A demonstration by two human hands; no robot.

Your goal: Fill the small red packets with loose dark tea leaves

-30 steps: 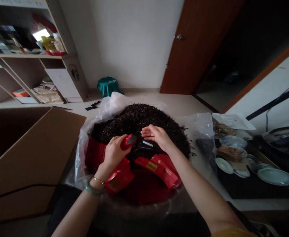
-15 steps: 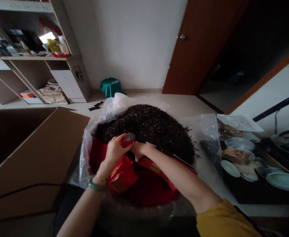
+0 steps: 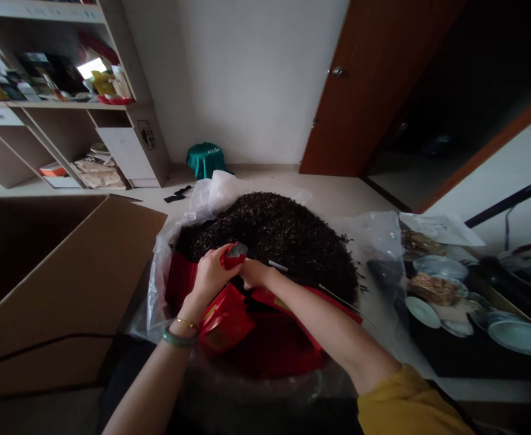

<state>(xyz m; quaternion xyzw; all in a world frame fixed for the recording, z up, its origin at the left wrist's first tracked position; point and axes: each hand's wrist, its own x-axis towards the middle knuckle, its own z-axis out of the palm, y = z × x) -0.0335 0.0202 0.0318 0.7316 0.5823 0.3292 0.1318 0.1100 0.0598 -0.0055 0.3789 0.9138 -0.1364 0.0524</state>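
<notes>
My left hand [image 3: 211, 272], with a gold bracelet and a green bangle at its wrist, is closed around a small red packet [image 3: 232, 261] whose silvery lining shows at the top. Right beside the packet, my right hand [image 3: 254, 273] is curled with its fingers turned down. Its fingertips are hidden, so what they grip cannot be made out. Behind both hands rises a large heap of dark, twisted dried tea leaves [image 3: 283, 223]. Below them lie several red packets [image 3: 229, 323] with gold patches and a red sheet or bag [image 3: 274, 350].
Clear plastic lining [image 3: 159, 284] surrounds the heap. A big open cardboard box [image 3: 79, 266] stands at left. To the right, a dark tray [image 3: 437, 356] carries bowls, a pale lid and a tub. Shelving [image 3: 142, 78], a green-covered bin [image 3: 205, 160] and a wooden door [image 3: 360, 90] stand behind.
Both hands keep nearly the same place around the red packet. My right wrist has shifted slightly, and the camera view has moved a little.
</notes>
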